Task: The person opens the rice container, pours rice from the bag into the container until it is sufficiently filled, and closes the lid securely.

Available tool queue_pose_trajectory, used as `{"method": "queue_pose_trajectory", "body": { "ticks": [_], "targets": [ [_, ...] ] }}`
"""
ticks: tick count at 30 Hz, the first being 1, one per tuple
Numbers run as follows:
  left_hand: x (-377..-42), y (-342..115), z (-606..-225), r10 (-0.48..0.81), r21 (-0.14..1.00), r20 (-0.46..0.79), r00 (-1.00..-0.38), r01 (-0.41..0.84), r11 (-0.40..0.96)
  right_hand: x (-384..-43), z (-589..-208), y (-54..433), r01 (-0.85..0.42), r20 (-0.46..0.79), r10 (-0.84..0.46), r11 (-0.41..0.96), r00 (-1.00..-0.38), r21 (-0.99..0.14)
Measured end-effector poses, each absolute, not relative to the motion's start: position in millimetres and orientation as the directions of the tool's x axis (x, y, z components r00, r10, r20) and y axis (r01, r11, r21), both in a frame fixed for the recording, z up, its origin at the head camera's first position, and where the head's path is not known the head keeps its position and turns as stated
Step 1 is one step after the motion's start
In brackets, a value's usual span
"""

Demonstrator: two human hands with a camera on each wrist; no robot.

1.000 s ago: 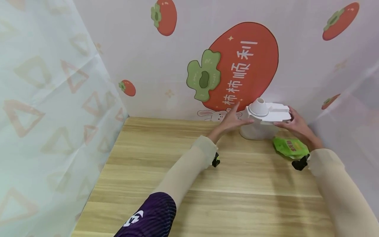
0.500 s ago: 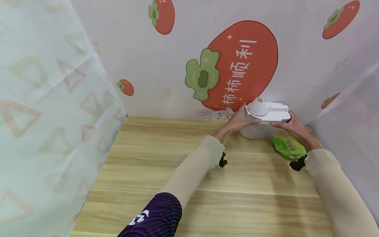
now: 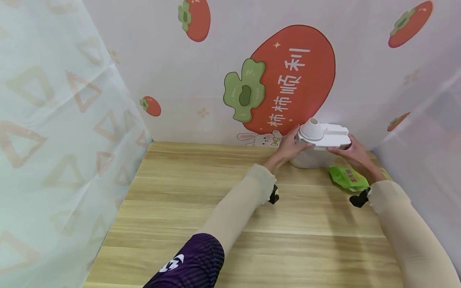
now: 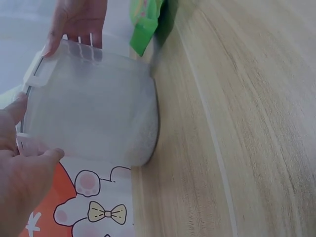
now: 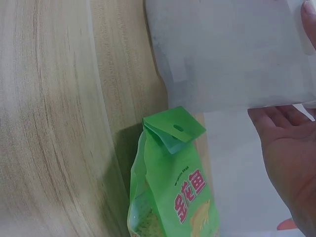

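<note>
A translucent plastic storage container [image 3: 312, 161] stands upright on the table against the back wall. Its white lid [image 3: 334, 140] is on, and a cone-shaped piece [image 3: 312, 130] rises from the lid's left end. My left hand [image 3: 289, 148] grips the left end at lid height, thumb along the front. At the other end my right hand [image 3: 355, 155] holds the rim, its thumb at the front edge and fingers round the side. Pale contents show faintly near the container's base [image 4: 140, 140] in the left wrist view. The fingers behind the container are partly hidden.
A green printed food packet [image 3: 348, 179] lies just right of the container, under my right forearm; the right wrist view shows it close up. The wooden table [image 3: 201, 192] meets a patterned back wall [image 3: 187, 80] and side walls left and right.
My left hand has moved right and closed on the container's left end, where it earlier was spread beside it. The right hand stays on the other end, and the view has shifted slightly.
</note>
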State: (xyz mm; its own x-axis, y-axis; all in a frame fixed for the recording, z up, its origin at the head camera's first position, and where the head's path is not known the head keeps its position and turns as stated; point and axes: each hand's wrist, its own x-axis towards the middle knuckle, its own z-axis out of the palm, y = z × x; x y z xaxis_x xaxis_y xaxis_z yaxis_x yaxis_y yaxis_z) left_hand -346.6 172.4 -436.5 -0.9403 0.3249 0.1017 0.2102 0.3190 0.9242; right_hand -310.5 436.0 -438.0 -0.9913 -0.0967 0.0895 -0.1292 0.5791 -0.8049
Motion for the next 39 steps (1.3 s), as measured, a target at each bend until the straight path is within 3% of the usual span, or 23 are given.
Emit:
{"method": "queue_pose_trajectory", "body": {
  "ticks": [9, 25, 39],
  "targets": [
    [-346.0, 173.8, -441.2, 0.280, 0.898, 0.215, -0.935, 0.302, 0.319, -310.3, -438.2, 433.8, -0.153, 0.106, -0.117, 0.550, -0.987, -0.821],
    [-344.0, 167.0, -439.6, 0.261, 0.895, 0.224, -0.939, 0.305, 0.327, -310.3, -432.0, 429.5, -0.151, 0.099, -0.119, 0.592, -0.988, -0.792],
    [-338.4, 129.4, -428.6, 0.274, 0.890, 0.212, -0.938, 0.302, 0.343, -303.1, -415.1, 395.1, -0.158, 0.094, -0.138, 0.591, -0.986, -0.791]
  ]
}}
